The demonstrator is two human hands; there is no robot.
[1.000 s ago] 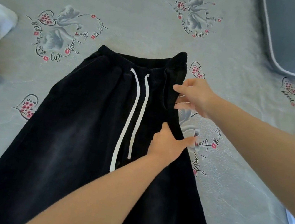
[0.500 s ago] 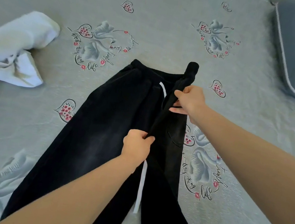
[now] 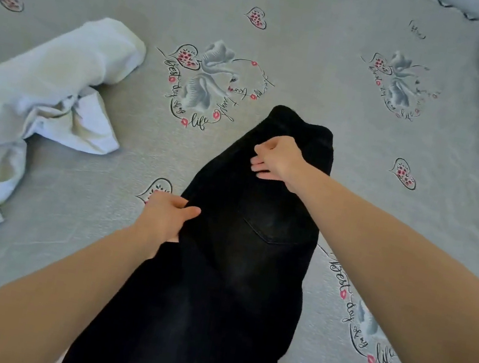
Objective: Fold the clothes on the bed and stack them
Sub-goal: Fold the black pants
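Black trousers (image 3: pixel 237 260), halved lengthwise, on bed (image 3: pixel 317 51); both hands on left edge.

Left to right: white garment (image 3: pixel 32 102), unfolded, at 9 o'clock, well apart. Left hand (image 3: pixel 167 216) pinches trousers' left edge mid-length. Trousers' long axis runs 12 to 6 o'clock, waistband far, legs toward the wearer and out of frame. Right hand (image 3: pixel 278 157) grips the waist end at 12 o'clock, fingers curled into the cloth. Judgement: the next fold runs along this axis; right hand is nearer the waistband.
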